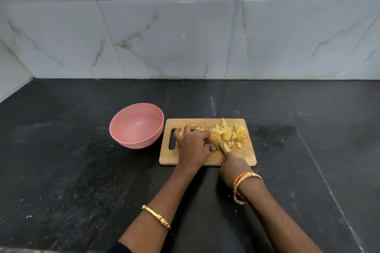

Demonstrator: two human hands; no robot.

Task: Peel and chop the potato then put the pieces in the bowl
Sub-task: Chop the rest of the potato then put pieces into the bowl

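Observation:
A wooden chopping board (242, 156) lies on the black counter. On it, my left hand (192, 145) grips the uncut part of the potato (212, 138), fingers curled over it. My right hand (231, 167) grips a knife (222, 149) by its handle; the blade stands against the potato's right cut face. A heap of yellow potato pieces (232, 132) lies on the board to the right of the blade. More bits show under my left hand's fingers. A pink bowl (136, 125) stands left of the board, with nothing in it.
The black stone counter (72, 170) runs to a marble-tiled wall (185, 37) behind and a corner at the far left. Small crumbs speckle the counter. Bangles sit on both wrists.

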